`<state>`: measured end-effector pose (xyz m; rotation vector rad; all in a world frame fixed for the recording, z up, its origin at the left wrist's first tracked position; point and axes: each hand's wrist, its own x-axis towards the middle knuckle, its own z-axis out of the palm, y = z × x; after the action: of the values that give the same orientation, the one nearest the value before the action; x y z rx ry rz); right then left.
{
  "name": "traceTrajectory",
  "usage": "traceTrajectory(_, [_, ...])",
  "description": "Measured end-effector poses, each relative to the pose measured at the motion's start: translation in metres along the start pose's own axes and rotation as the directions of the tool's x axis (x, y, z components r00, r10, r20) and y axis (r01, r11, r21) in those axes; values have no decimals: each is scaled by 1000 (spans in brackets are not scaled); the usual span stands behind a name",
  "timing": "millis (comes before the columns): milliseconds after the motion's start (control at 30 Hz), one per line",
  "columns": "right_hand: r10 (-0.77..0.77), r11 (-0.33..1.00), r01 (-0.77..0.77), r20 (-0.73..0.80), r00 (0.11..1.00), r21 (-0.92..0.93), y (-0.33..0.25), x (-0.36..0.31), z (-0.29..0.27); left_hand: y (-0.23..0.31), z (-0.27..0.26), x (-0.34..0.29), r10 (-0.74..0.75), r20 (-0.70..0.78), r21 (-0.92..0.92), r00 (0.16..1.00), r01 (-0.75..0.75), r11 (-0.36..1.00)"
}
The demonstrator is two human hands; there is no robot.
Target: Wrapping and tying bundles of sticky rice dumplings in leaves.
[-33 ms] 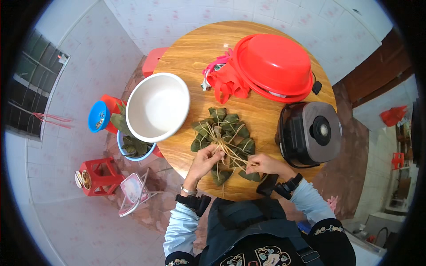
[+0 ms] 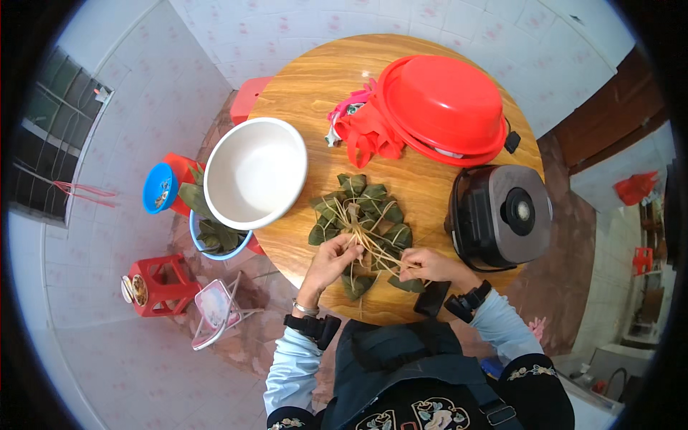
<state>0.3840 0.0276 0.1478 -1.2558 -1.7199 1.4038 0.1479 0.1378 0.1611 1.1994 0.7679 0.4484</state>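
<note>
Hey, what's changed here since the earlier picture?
Barely anything: the right hand seems to have edged slightly rightward. Nothing was visibly taken hold of or let go. It and the left hand still hold thin straw-coloured strings among green leaf-wrapped bundles; the round white basin stayed put.
</note>
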Motion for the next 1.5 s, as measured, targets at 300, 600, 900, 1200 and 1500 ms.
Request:
traceTrajectory(300, [215,974,-210,-58,975,86,-29,7,7,-22,8,1,344,-206,433,916,-230,871])
traceTrajectory(600, [185,867,-214,107,977,451,-2,7,32,-22,59,-40,169,-533,55,829,-166,985])
traceTrajectory(900, [-24,995,-2,-252,968,-101,-11,9,39,-29,58,-27,-22,-424,-215,905,-78,973])
traceTrajectory(1200, [65,992,-68,31,997,102,-71,-13,45,-8,45,-41,-228,-281,-534,932,46,844])
traceTrajectory(1500, [148,988,-144,-513,845,49,-56,63,37,-7,45,-33,-187,-313,-437,931,34,899])
